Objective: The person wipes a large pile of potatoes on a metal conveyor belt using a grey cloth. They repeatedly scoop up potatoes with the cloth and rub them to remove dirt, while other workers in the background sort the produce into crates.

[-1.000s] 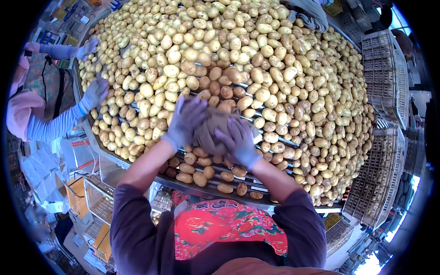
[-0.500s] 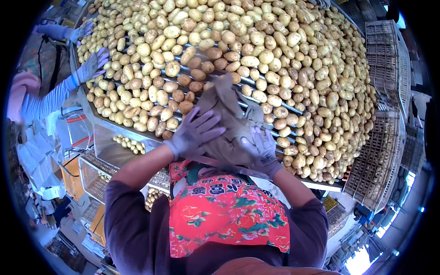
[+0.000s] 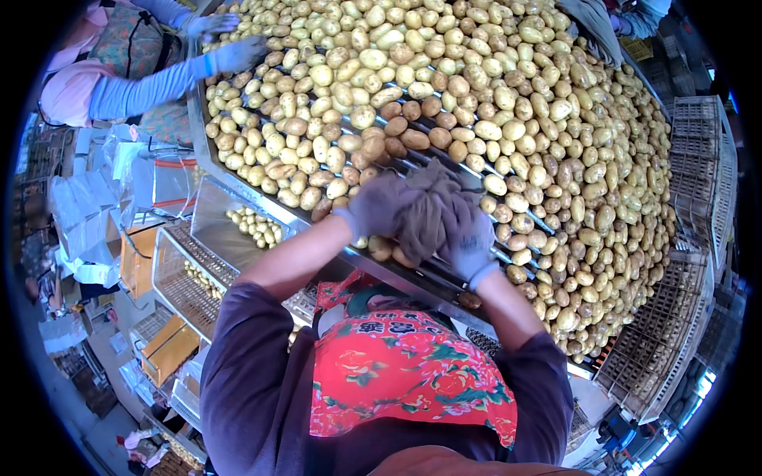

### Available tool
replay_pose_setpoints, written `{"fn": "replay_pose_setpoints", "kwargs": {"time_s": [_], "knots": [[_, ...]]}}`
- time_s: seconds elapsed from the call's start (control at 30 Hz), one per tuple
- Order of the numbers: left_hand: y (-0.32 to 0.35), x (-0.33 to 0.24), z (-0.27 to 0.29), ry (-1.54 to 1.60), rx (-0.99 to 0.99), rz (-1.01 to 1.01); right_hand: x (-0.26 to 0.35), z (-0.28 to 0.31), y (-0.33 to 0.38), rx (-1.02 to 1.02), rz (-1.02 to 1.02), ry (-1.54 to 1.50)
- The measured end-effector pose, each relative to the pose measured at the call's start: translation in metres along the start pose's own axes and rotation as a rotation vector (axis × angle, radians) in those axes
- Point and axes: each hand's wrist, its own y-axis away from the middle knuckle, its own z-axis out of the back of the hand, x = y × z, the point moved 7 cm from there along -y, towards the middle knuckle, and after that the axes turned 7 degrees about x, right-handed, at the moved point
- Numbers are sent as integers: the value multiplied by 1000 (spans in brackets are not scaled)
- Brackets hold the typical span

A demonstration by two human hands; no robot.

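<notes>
Many potatoes point(image 3: 603, 182) cover a wide table of metal rollers point(image 3: 500, 170). At its near edge, a bunched grey-brown cloth point(image 3: 432, 202) is gathered between my two gloved hands. My left hand point(image 3: 376, 208) closes on its left side, with fingers partly hidden. My right hand point(image 3: 468, 236) grips its right side, the fingers curled into the folds. A few potatoes lie beneath and beside the cloth, next to the metal front rail point(image 3: 381, 268).
Another person's gloved hands point(image 3: 238, 54) reach over the potatoes at the far left. A sleeve point(image 3: 647, 16) shows at the far right. Plastic crates point(image 3: 659, 333) stand along the right side. A white crate point(image 3: 186, 278) and a metal chute point(image 3: 230, 214) sit at the lower left.
The cloth, spread out before, is now bunched up between my hands. My left hand, flat on it earlier, has closed. The other person's hands have shifted over the potatoes; my view has turned.
</notes>
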Motion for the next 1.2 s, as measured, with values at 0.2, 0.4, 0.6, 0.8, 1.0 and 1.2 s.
{"fn": "replay_pose_setpoints", "kwargs": {"time_s": [0.2, 0.4, 0.6, 0.8, 1.0, 1.2], "knots": [[48, 93, 156, -268, -563, 250, 3, 13, -85, -28, -31, -374], [23, 247, 83, -512, -442, 605, 36, -58, -154, -63, 79, -241], [-62, 245, 92, -450, -353, 806, -13, -47, -190, -60, -143, -325], [3, 145, 60, -152, -382, 247, -45, -24, -82, -190, -164, -435], [-25, -39, 195, 270, -681, -148, -46, 98, -8, -607, -116, -1307], [-48, -176, 259, 400, -682, -401, -3, 265, 113, -1049, 22, -887]]}}
